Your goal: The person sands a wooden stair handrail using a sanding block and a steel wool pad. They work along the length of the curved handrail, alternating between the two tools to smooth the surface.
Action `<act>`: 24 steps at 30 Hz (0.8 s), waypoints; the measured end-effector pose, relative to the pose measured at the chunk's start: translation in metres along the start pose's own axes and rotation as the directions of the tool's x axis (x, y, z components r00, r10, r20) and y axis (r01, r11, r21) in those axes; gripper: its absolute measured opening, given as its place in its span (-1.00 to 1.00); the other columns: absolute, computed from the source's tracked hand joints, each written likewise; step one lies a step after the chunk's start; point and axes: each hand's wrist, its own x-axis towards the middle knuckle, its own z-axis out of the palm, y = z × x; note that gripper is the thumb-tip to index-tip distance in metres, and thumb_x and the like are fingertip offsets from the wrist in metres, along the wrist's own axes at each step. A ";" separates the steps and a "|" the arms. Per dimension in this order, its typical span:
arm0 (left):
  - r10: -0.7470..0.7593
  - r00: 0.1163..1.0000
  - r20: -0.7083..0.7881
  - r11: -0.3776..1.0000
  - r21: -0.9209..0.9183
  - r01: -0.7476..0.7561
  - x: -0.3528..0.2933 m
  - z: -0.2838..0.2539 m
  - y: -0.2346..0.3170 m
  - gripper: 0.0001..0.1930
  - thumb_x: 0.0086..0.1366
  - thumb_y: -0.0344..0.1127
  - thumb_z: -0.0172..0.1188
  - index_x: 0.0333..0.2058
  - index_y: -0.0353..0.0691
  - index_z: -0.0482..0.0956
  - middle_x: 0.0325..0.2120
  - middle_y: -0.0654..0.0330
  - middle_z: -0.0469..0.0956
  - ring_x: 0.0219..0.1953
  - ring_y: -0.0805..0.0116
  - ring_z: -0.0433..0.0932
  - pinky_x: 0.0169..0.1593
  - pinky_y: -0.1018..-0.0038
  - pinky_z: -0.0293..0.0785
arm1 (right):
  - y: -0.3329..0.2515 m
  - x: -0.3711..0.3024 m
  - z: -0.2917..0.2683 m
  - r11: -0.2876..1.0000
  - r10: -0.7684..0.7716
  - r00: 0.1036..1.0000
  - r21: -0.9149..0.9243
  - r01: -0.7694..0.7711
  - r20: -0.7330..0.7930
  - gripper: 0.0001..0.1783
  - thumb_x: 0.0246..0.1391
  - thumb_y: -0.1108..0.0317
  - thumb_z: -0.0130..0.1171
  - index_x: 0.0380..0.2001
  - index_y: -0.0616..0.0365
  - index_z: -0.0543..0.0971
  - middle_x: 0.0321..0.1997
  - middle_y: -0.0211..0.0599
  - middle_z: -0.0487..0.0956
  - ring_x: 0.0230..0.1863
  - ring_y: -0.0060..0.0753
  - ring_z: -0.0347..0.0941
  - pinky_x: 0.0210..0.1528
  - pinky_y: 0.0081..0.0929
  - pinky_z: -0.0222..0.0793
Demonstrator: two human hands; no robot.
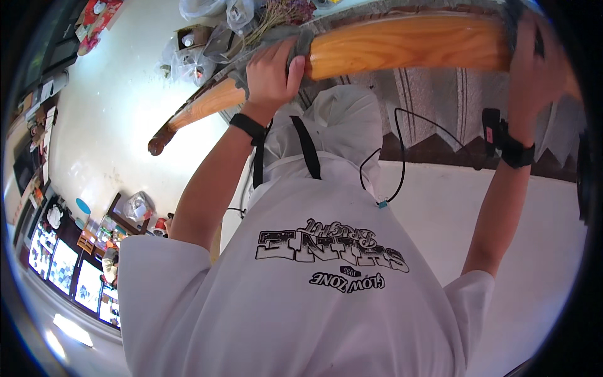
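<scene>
A polished wooden handrail (408, 44) curves across the top of the head view, down to a dark rounded end (160, 141) at the left. My left hand (273, 74) presses a grey cloth (304, 47) around the rail, fingers closed over it and the thumb pointing up along the near side. Farther right, my right hand (539, 69) grips the rail from above, slightly blurred. Dark grey cloth (514, 25) shows beside its fingers; the rest is hidden under the hand. Both wrists wear black straps.
Pleated grey-striped covering (433, 103) lies beneath the rail, above a dark brown edge. Beyond the rail are clear plastic bags (195, 66), an open cardboard box (195, 38) and dried purple flowers (286, 14). A thin black cable (402, 164) loops before my shirt. Furniture and bright windows (63, 267) stand at left.
</scene>
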 end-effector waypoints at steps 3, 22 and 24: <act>-0.007 0.999 -0.048 1.000 0.014 0.008 0.000 0.000 0.007 -0.64 0.35 -0.12 0.15 -0.05 -0.26 0.63 -0.28 -0.06 0.67 -0.30 -0.19 0.62 -0.18 0.12 0.55 | -0.078 -0.006 0.021 0.955 -0.296 0.906 0.090 0.282 0.302 -0.77 0.16 0.25 0.25 -0.14 0.07 0.65 -0.25 -0.26 0.64 -0.15 -0.18 0.61 -0.04 -0.31 0.50; -0.260 0.965 0.028 0.966 0.006 0.259 -0.075 -0.022 -0.082 -0.57 0.48 -0.06 0.00 -0.07 -0.32 0.66 -0.28 -0.16 0.66 -0.20 -0.27 0.61 -0.13 0.06 0.53 | -0.217 -0.084 0.043 0.837 -0.450 0.876 0.426 0.345 0.175 -0.84 0.11 0.32 0.21 -0.22 0.05 0.55 -0.11 -0.18 0.51 0.09 -0.19 0.53 0.38 0.07 0.24; -0.282 0.959 0.028 0.960 0.012 0.281 -0.074 -0.020 -0.084 -0.58 0.48 -0.07 0.00 -0.07 -0.32 0.66 -0.28 -0.16 0.66 -0.20 -0.27 0.61 -0.13 0.06 0.53 | -0.209 -0.076 0.037 0.862 -0.371 0.906 0.439 0.254 0.203 -0.82 0.05 0.29 0.24 -0.26 0.04 0.55 -0.15 -0.19 0.51 0.09 -0.22 0.54 0.40 0.12 0.21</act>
